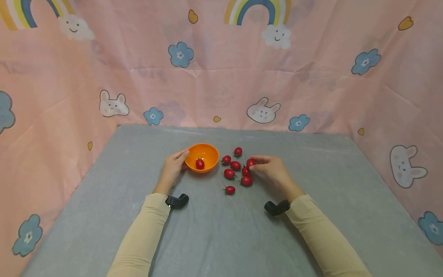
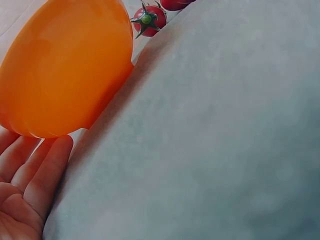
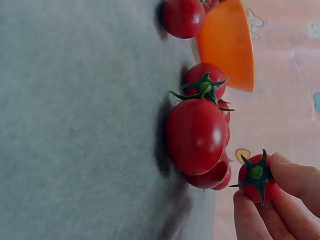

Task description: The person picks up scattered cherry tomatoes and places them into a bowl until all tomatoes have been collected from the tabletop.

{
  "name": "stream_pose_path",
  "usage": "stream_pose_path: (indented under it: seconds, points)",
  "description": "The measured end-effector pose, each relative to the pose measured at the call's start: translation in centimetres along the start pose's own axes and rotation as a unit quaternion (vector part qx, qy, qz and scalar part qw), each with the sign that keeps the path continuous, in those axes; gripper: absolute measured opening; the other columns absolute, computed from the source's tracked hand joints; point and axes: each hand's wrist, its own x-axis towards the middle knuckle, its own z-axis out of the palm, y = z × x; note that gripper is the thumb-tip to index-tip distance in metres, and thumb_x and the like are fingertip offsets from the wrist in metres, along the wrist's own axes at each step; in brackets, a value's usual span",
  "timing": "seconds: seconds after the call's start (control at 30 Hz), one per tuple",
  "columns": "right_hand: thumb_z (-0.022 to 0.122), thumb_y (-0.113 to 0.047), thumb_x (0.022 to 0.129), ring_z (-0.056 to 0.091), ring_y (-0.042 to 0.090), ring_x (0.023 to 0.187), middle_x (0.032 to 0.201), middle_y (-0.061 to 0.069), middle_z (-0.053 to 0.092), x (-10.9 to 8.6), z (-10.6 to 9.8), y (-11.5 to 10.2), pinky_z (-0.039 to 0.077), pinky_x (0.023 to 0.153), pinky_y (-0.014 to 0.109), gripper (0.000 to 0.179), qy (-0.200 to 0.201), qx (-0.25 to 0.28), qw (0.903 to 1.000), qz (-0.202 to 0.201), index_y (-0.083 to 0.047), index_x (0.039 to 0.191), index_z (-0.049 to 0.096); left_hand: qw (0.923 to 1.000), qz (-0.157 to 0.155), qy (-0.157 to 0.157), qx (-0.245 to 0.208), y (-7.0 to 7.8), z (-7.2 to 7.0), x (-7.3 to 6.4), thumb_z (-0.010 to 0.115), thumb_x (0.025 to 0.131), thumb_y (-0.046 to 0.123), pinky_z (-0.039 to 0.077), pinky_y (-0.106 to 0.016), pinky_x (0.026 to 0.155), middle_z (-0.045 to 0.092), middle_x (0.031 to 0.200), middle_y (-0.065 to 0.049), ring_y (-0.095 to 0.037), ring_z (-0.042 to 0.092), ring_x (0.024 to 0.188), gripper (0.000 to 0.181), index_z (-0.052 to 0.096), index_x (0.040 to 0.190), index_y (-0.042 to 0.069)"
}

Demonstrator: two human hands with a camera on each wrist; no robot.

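An orange bowl (image 1: 209, 154) stands on the grey table, with one cherry tomato (image 1: 200, 164) lying inside it. My left hand (image 1: 172, 168) holds the bowl by its left side, thumb at the rim and fingers low against the outer wall, as the left wrist view shows. Between thumb and fingers, my right hand (image 1: 273, 170) pinches a red cherry tomato (image 3: 256, 176) with a green star-shaped stem. In the right wrist view that tomato is raised beside the other tomatoes. A loose group of several cherry tomatoes (image 1: 229, 174) lies between the bowl and my right hand.
The grey table (image 1: 207, 238) reaches back to a pink patterned curtain (image 1: 218, 84) that also hangs along both sides. One tomato (image 1: 230, 190) lies nearest the front of the group, and another (image 1: 238, 151) lies farthest back.
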Motion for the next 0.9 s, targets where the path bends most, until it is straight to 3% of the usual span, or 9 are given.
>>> stream_pose_path:
  seconds: [0.5, 0.9]
  points:
    - [0.073, -0.019, 0.09, 0.038, 0.03, 0.142, 0.148, 0.011, 0.054, 0.2, 0.4, -0.9, 0.031, 0.119, 0.053, 0.047, -0.005, 0.009, 0.9999, 0.008, -0.012, 0.135, 0.063, 1.0, -0.003, 0.003, -0.003, 0.1, -0.1, 0.0, 0.061, 0.1, 0.027, 0.057, -0.015, 0.073, 0.06, 0.138, -0.018, 0.001, 0.065, 0.085, 0.043, 0.061, 0.135, 0.002]
    - [0.073, -0.02, 0.09, 0.044, 0.03, 0.137, 0.143, 0.013, 0.058, 0.3, 1.2, -1.6, 0.039, 0.115, 0.049, 0.047, -0.01, 0.006, 0.9998, -0.017, -0.01, 0.135, 0.063, 1.0, -0.001, -0.001, 0.006, 0.1, 0.0, -0.1, 0.06, 0.1, 0.028, 0.057, -0.015, 0.074, 0.06, 0.139, -0.017, -0.001, 0.064, 0.086, 0.043, 0.061, 0.135, 0.003]
